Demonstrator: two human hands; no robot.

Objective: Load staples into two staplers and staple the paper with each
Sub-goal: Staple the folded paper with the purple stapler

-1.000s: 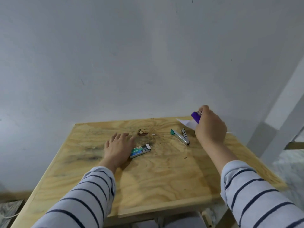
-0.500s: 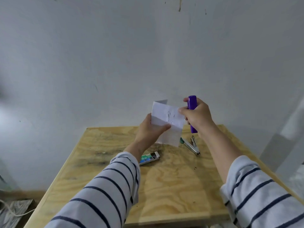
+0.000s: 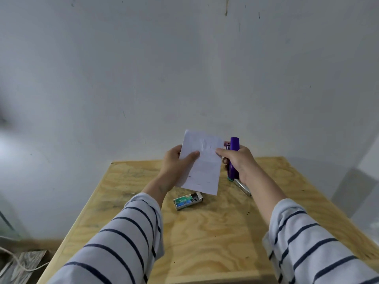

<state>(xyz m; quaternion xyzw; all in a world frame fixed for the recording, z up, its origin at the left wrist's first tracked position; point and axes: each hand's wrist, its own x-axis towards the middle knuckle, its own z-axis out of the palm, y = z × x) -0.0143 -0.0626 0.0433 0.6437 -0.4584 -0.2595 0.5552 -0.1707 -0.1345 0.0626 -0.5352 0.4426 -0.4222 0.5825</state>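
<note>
A white folded paper (image 3: 202, 165) is held up above the wooden table (image 3: 205, 242). My left hand (image 3: 176, 162) grips its left edge, thumb on the front. My right hand (image 3: 239, 160) holds a purple stapler (image 3: 233, 158) upright and its fingertips also pinch the paper's right edge. A second stapler (image 3: 243, 188), silver with a teal end, lies on the table under my right wrist, partly hidden. A small green and blue staple box (image 3: 187, 201) lies on the table below the paper, its drawer pushed out a little.
A plain white wall stands right behind the table. On the floor at the lower left lie a patterned tile (image 3: 20, 265) and a white cable (image 3: 18, 261). A grey wall corner stands to the right.
My left hand left the table and took the paper. Both hands rose with the paper and the purple stapler. Since half a second ago the paper has opened out taller.
</note>
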